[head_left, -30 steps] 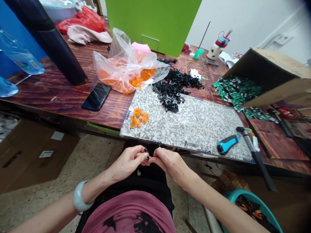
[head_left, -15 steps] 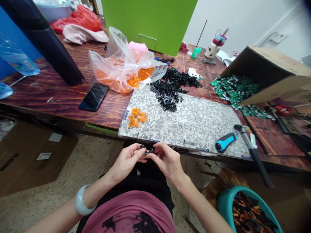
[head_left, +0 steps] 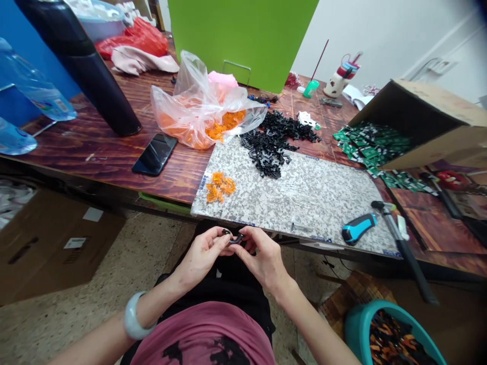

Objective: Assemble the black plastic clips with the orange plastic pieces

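Observation:
My left hand (head_left: 203, 253) and my right hand (head_left: 262, 256) meet over my lap, just in front of the table edge. Both pinch small black parts (head_left: 236, 239) between thumb and fingers; their exact shape is too small to tell. Beyond my hands lies a speckled grey board (head_left: 315, 195). A small group of orange clear pieces (head_left: 219, 187) rests on its left side, and a pile of black plastic pieces (head_left: 268, 147) spreads over its back edge.
Behind the board sits a plastic bag (head_left: 182, 116) of orange pieces. A phone (head_left: 154, 154) and dark bottle (head_left: 110, 96) are left. Right are a blue-black tool (head_left: 358, 228), a hammer (head_left: 409, 253), a carton (head_left: 429, 121) spilling green boards, and a teal bucket (head_left: 353, 329) below.
The view has shifted slightly, so the table things appear a little further right and lower. My hands stay together, with the black part between them turned a little.

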Tool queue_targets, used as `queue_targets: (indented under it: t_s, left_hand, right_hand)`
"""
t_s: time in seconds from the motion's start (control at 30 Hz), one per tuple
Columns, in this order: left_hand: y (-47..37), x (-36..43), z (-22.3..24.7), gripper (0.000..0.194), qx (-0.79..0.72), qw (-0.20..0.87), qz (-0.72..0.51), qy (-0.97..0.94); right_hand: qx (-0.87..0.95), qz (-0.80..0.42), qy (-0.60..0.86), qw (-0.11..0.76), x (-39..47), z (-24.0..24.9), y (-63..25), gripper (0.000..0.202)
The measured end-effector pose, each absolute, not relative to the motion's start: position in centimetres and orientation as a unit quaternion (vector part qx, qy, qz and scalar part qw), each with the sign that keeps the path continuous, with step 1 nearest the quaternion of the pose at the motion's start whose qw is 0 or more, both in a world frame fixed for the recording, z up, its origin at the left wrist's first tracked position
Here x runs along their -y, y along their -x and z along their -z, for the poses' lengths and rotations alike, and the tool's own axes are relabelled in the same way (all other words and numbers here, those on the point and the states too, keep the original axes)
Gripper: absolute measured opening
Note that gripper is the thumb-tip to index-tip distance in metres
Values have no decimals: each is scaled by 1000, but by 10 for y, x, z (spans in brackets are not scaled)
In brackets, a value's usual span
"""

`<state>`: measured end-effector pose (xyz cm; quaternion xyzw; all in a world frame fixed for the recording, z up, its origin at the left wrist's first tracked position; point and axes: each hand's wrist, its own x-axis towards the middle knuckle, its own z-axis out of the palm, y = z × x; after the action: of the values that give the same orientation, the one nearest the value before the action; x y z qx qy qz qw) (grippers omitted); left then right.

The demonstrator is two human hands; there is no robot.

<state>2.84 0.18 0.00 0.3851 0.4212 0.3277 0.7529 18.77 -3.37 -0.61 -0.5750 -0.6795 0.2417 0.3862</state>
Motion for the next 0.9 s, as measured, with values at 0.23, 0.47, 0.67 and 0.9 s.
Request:
queue_targets:
  t_s: [0.23, 0.47, 0.67, 0.9]
  left_hand:
    - [-24, -4, -1, 28, -415, 770, -312, -372]
    - [-24, -4, 4, 23, -402, 796, -312, -328]
    - [-33, 2, 1, 27, -423, 761, -371, -322]
    - [-39, 2, -6, 28, -448, 711, -426, -335]
  right_hand:
    - [720, -210, 551, 366, 30, 4, -189, 17]
    - [732, -192, 536, 374, 26, -1, -190, 23]
    - [719, -83, 546, 422, 28, 1, -183, 22]
    - [698, -104, 552, 443, 29, -5, -174, 10]
